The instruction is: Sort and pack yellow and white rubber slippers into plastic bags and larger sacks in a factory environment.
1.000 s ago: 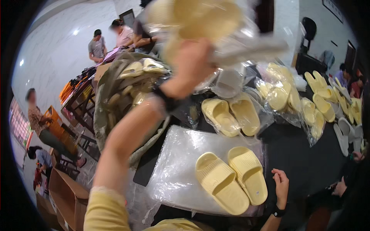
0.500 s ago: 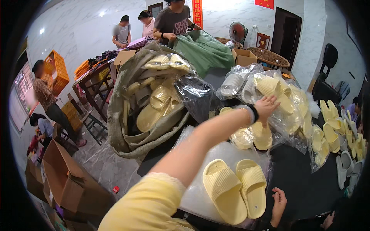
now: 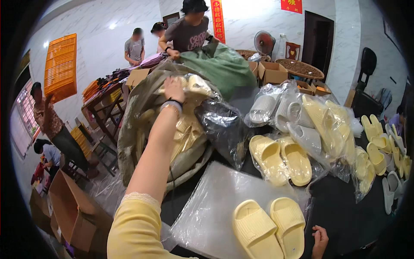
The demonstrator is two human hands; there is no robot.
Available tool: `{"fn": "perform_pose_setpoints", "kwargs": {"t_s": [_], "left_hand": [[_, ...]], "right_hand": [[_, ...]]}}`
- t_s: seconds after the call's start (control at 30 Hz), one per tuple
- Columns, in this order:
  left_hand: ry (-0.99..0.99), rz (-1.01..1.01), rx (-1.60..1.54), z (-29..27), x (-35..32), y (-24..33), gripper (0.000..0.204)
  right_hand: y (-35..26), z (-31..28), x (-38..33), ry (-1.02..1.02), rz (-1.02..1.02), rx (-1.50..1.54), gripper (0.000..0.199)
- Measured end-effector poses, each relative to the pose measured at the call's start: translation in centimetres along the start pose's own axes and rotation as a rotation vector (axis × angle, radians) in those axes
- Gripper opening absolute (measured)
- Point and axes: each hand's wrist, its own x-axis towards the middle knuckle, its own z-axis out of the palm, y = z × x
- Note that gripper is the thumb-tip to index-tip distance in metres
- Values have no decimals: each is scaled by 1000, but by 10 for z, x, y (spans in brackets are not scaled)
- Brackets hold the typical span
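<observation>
My left hand reaches across to the far end of an olive woven sack, its fingers stretched out over bagged pale-yellow slippers on top. More yellow slippers in clear plastic fill the sack, partly behind my forearm. Near the lower edge, my right hand has curled fingers with nothing visible in them. Just left of it, an unbagged pair of yellow ribbed slippers lies on a stack of clear plastic bags. Beyond these sits a bagged yellow pair.
Bagged grey slippers and yellow ones are heaped at right. Loose pairs line the table's right side. A person handles a green sack opposite. A cardboard box stands lower left.
My left hand has swung left from the bagged slipper heap to the sack's top. At far left, an orange crate is higher. The view has shifted slightly.
</observation>
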Motion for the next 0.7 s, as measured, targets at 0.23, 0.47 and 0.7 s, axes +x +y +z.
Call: {"fn": "perform_pose_setpoints", "kwargs": {"t_s": [0.23,0.47,0.7], "left_hand": [[178,356,259,10,-33,-30,30],[314,376,-106,-117,-61,-41,55],[575,384,-341,-178,-46,95,54]], "right_hand": [[28,2,8,22,43,35,24],[30,9,15,44,-3,121,20],[26,10,11,63,7,189,20]]}}
